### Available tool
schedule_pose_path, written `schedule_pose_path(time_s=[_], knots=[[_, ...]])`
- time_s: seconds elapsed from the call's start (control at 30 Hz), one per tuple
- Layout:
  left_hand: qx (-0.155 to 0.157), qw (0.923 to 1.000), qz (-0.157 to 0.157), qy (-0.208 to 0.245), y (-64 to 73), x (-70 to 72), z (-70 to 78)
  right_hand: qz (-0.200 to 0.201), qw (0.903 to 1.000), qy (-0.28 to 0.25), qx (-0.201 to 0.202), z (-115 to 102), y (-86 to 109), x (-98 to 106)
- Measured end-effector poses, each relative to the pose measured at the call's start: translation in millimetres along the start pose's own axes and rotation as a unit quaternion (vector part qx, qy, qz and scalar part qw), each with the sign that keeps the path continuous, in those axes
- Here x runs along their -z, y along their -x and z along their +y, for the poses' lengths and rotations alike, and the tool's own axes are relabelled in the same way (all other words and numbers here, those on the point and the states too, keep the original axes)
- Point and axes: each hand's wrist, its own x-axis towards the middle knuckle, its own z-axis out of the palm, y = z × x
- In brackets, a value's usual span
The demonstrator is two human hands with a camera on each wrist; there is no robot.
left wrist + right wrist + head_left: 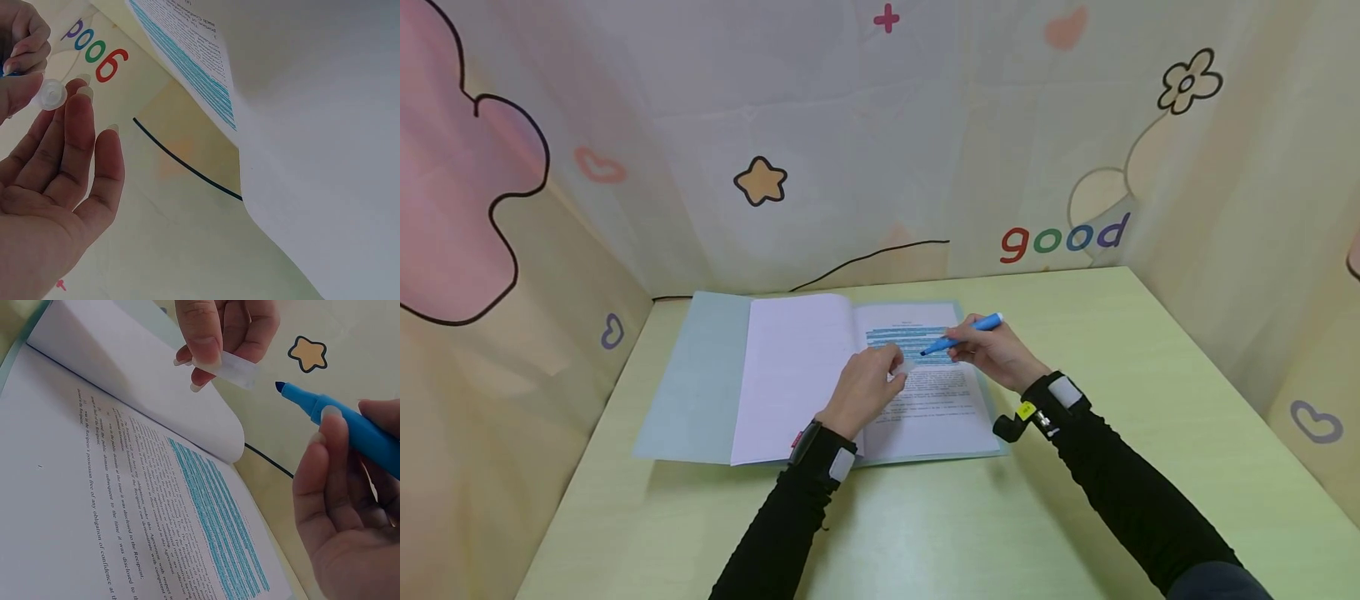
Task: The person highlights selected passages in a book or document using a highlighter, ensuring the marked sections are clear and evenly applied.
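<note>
My right hand (996, 354) holds a blue highlighter (369, 434) between thumb and fingers, its dark tip (280, 387) uncovered and pointing toward the left hand. In my left hand (865, 387), thumb and fingertips pinch a translucent white cap (236, 370), with its round end showing in the left wrist view. A short gap separates cap and highlighter tip. Both hands are above the right page (936, 433) of an open booklet. Blue highlighted lines (219, 531) cover the upper part of its printed text; the lines below are unmarked.
The booklet's blank left page (790, 375) and light blue cover (692, 392) lie spread on the pale wooden table (1112, 358). Behind the table hangs a patterned curtain (850, 125) with a star and the word "good". More curtain borders both sides.
</note>
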Motion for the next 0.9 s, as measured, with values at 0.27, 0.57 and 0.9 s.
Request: schedule_pose_path(time_s=[0.27,0.57,0.9], knots=[[-0.002,0.9999,-0.005,0.010,-0.8,0.7,0.7,-0.012,0.9998,0.013,0.006,1.8,0.8,-0.7],[-0.008,0.9998,-0.007,0.017,-0.9,0.6,1.5,-0.010,0.9996,0.027,0.000,3.4,0.2,-1.3],[-0.039,0.9989,-0.011,0.021,-1.2,2.2,2.8,-0.029,0.9991,0.030,-0.001,3.2,0.4,-2.7]])
